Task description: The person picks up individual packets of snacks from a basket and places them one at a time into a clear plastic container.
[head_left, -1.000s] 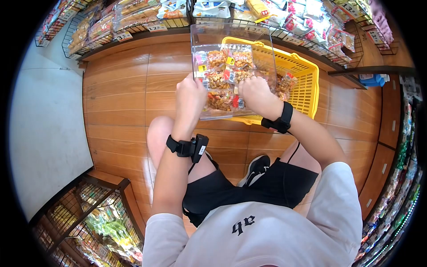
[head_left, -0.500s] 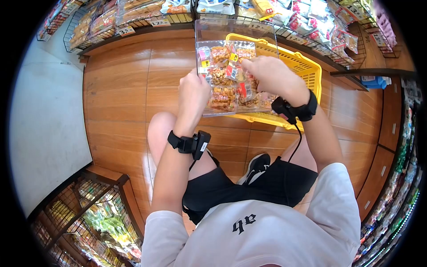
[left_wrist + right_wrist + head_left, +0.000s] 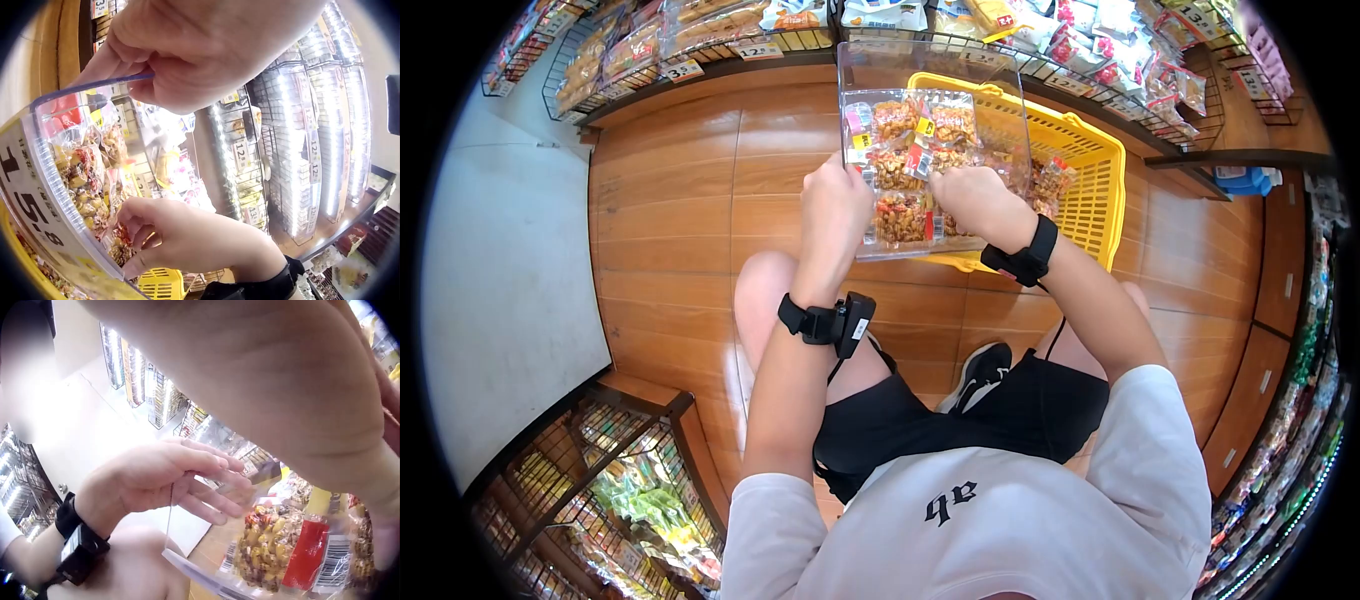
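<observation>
Brown floor [image 3: 665, 200] partly hidden, left hand [image 3: 837, 215] gripping clear box [image 3: 900, 253], right hand [image 3: 982, 202] at snack packets [image 3: 900, 216], hold unclear.

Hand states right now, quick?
Left hand: closed on the clear bin.
Right hand: fingers bent at a snack packet inside; grip can't be told.

Packets [image 3: 900, 168] reachable through the clear box's [image 3: 69, 220] open top; its walls block sideways entry.
</observation>
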Motion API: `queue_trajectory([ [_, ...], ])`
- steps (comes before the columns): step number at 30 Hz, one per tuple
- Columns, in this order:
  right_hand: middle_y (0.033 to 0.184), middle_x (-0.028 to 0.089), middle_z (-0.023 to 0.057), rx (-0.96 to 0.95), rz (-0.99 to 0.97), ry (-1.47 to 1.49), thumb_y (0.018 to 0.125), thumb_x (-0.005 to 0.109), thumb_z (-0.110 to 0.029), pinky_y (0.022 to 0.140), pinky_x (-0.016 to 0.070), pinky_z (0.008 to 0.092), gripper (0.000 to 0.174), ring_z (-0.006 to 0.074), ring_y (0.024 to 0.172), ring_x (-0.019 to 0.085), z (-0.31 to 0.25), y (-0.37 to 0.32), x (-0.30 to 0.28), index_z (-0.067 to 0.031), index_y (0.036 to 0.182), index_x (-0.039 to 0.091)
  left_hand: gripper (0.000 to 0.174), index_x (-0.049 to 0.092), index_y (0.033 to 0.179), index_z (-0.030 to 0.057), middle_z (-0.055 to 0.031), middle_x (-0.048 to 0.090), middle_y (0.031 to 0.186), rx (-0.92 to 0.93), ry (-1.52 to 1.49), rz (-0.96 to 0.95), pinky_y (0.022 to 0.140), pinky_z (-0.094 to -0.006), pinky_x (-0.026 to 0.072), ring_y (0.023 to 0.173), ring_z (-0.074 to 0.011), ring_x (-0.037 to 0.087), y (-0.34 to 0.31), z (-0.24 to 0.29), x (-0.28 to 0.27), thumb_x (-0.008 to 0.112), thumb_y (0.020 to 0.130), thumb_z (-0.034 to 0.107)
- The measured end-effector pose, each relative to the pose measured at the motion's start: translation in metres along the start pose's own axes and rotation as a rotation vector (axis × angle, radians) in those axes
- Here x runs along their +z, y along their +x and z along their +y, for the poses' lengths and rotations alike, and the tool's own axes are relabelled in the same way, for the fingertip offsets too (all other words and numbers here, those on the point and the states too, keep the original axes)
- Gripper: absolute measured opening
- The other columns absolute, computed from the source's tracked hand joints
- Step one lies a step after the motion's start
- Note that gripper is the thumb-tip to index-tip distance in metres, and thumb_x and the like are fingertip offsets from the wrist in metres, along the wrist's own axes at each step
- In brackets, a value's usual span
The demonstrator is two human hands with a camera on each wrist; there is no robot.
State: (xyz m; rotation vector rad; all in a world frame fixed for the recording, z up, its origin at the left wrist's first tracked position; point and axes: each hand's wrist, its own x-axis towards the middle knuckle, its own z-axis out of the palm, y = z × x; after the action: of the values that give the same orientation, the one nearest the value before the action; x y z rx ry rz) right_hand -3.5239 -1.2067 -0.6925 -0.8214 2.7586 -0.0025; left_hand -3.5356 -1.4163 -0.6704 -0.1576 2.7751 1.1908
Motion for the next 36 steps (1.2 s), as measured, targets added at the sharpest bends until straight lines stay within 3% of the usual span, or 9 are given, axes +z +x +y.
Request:
queue_trajectory([
  [8, 0.081, 0.072, 0.0095, 0.033, -0.002, -0.111, 0.075, 0.074, -0.009, 0.065, 0.0582, 0.0344, 0.004, 0.0225, 0.08, 0.075, -0.016, 0.0, -0.015, -0.0093, 0.079, 0.073, 0.026, 0.068, 0.094, -0.0069, -0.0284, 0.067, 0.076, 0.071, 0.028, 0.056, 0.072, -0.0505, 0.0532, 0.076, -0.0441, 0.069, -0.001, -0.002, 0.002, 0.052, 0.097, 0.014],
  [13, 0.096, 0.072, 0.0151, 0.04, -0.033, 0.062, 0.078, 0.081, -0.03, 0.077, 0.0589, 0.0405, 0.04, 0.0306, 0.09, 0.073, -0.009, 0.0, -0.045, -0.0026, 0.104, 0.069, 0.028, 0.067, 0.09, -0.0081, -0.0274, 0.066, 0.07, 0.063, -0.022, 0.042, 0.066, -0.0473, 0.053, 0.07, -0.0414, 0.07, -0.001, -0.004, 0.001, 0.054, 0.097, 0.015],
  [17, 0.103, 0.073, 0.0155, 0.202, 0.138, 0.348, 0.083, 0.081, -0.033, 0.075, 0.0573, 0.0373, 0.048, 0.0269, 0.087, 0.072, 0.015, -0.029, -0.103, -0.004, 0.118, 0.069, 0.027, 0.068, 0.091, -0.0078, -0.0269, 0.066, 0.069, 0.051, -0.021, 0.054, 0.065, -0.0472, 0.0529, 0.067, -0.0405, 0.07, 0.0, -0.009, 0.003, 0.054, 0.096, 0.015],
  [18, 0.094, 0.073, 0.0108, 0.282, 0.277, 0.506, 0.085, 0.081, -0.032, 0.07, 0.0556, 0.0325, 0.042, 0.0185, 0.08, 0.07, 0.032, -0.038, -0.105, -0.003, 0.114, 0.07, 0.027, 0.068, 0.091, -0.0077, -0.0268, 0.066, 0.069, 0.047, -0.02, 0.056, 0.064, -0.0472, 0.0529, 0.067, -0.0403, 0.07, 0.001, -0.01, 0.005, 0.054, 0.096, 0.015],
  [19, 0.09, 0.074, 0.0131, 0.37, 0.369, 0.618, 0.087, 0.078, -0.035, 0.073, 0.0578, 0.0355, 0.04, 0.0229, 0.081, 0.073, 0.047, -0.049, -0.12, -0.0036, 0.111, 0.072, 0.027, 0.068, 0.091, -0.0077, -0.0266, 0.066, 0.069, 0.05, -0.008, 0.073, 0.064, -0.0472, 0.053, 0.067, -0.0401, 0.07, 0.002, -0.012, 0.008, 0.054, 0.096, 0.015],
  [23, 0.089, 0.075, 0.0132, 0.686, 0.625, 0.501, 0.086, 0.077, -0.038, 0.075, 0.058, 0.0344, 0.038, 0.0214, 0.082, 0.074, 0.138, -0.088, -0.11, -0.0036, 0.104, 0.074, 0.026, 0.069, 0.094, -0.0074, -0.0259, 0.067, 0.069, 0.047, 0.006, 0.099, 0.064, -0.0465, 0.0538, 0.067, -0.039, 0.072, 0.002, -0.013, 0.006, 0.054, 0.096, 0.015],
  [27, 0.101, 0.075, 0.0199, 0.948, 0.141, 0.275, 0.083, 0.073, -0.04, 0.089, 0.0572, 0.0407, 0.043, 0.0336, 0.098, 0.073, 0.202, -0.097, -0.024, -0.0032, 0.106, 0.075, 0.028, 0.071, 0.102, -0.0068, -0.0268, 0.07, 0.077, -0.01, 0.012, 0.012, 0.07, -0.044, 0.0557, 0.076, -0.0376, 0.074, 0.009, -0.021, 0.008, 0.056, 0.096, 0.016],
  [31, 0.105, 0.075, 0.0208, 0.917, -0.379, 0.405, 0.076, 0.079, -0.033, 0.089, 0.0574, 0.0409, 0.044, 0.0339, 0.1, 0.073, 0.196, -0.093, 0.081, -0.0016, 0.107, 0.076, 0.027, 0.071, 0.091, -0.0068, -0.0294, 0.067, 0.075, 0.039, 0.017, 0.091, 0.07, -0.0517, 0.0539, 0.077, -0.0458, 0.069, 0.005, -0.018, 0.01, 0.054, 0.095, 0.014],
  [36, 0.097, 0.075, 0.0184, 0.825, -0.684, 0.517, 0.075, 0.081, -0.032, 0.069, 0.0579, 0.0465, 0.041, 0.0326, 0.082, 0.073, 0.18, -0.097, 0.164, 0.0013, 0.098, 0.074, 0.034, 0.071, 0.115, -0.0056, -0.0281, 0.073, 0.094, -0.018, 0.065, 0.02, 0.081, -0.0416, 0.056, 0.092, -0.0376, 0.074, -0.001, -0.005, 0.001, 0.057, 0.096, 0.018],
])
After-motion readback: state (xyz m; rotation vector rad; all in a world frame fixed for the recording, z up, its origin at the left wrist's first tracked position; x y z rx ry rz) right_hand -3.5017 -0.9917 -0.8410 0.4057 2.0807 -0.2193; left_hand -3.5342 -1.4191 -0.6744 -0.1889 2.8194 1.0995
